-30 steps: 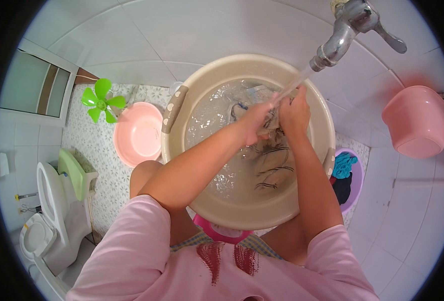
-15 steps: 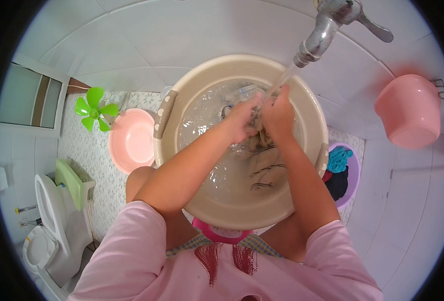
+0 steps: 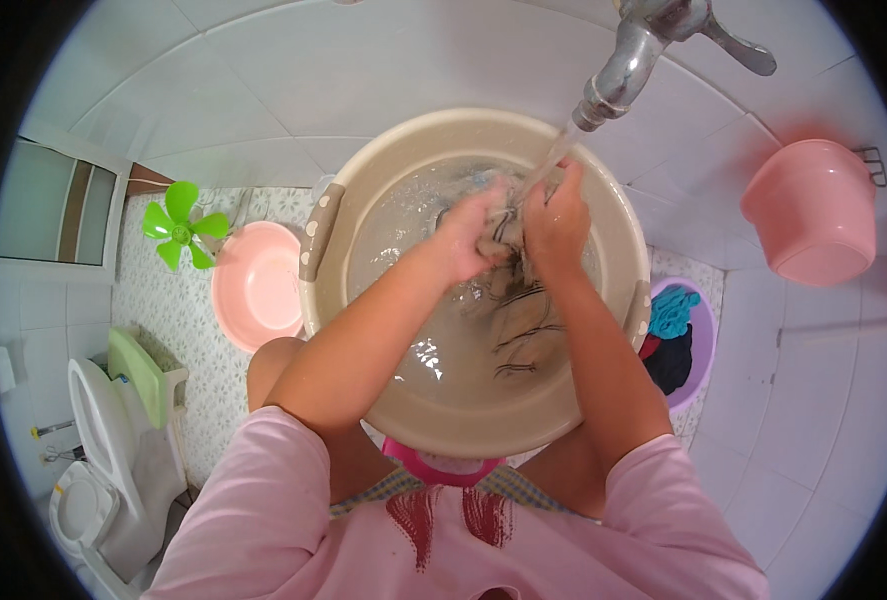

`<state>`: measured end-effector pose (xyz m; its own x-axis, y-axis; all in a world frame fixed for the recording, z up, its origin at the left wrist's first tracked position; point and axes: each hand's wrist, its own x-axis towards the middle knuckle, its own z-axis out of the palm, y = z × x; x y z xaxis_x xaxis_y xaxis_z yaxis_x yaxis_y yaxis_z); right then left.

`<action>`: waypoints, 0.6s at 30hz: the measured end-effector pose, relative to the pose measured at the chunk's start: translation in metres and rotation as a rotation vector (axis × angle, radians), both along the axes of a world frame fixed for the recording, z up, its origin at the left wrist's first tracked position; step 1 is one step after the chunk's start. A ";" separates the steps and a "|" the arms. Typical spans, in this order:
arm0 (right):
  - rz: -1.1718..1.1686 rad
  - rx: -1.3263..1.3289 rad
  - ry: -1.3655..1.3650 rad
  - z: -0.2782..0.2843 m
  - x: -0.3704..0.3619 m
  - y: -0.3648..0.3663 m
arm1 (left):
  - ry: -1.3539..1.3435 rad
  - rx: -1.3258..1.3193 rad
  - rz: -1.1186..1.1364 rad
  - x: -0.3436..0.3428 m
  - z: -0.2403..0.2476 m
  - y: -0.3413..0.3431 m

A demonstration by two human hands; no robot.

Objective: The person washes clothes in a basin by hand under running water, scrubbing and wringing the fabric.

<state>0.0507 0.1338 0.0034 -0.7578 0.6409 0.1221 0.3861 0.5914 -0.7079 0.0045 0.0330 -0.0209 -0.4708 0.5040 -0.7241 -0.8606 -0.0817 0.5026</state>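
A large beige tub (image 3: pixel 413 420) of water stands in front of me. Into it runs a stream from a metal tap (image 3: pixel 623 70) on the wall, falling by my hands. My left hand (image 3: pixel 471 238) has its fingers curled round part of a wet brownish-grey cloth with thin dark lines (image 3: pixel 528 325). Close on its right, my right hand (image 3: pixel 555 225) grips the same cloth. Most of the cloth trails toward me in the cloudy water. Its full shape is hidden, and so are several of my fingertips.
A pink basin (image 3: pixel 256 285) and a green fan (image 3: pixel 183 230) are left of the tub. At its right sits a purple basin (image 3: pixel 705 350) with teal and dark cloths. A pink bucket (image 3: pixel 813 215) hangs on the right wall. A toilet (image 3: pixel 113 430) stands at far left.
My hands have moved slightly apart, with more of the cloth showing between them. The whole view has shifted a little. Water keeps running from the tap.
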 end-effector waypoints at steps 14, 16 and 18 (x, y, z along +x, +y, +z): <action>0.228 0.031 -0.254 -0.026 -0.001 0.054 | 0.558 0.141 -0.125 0.004 0.032 -0.007; 0.276 -0.284 -0.303 -0.015 0.002 0.058 | 0.695 0.072 -0.201 -0.005 0.035 -0.016; 0.325 -0.603 -0.356 -0.006 0.001 0.055 | 0.825 -0.006 -0.275 -0.008 0.038 -0.021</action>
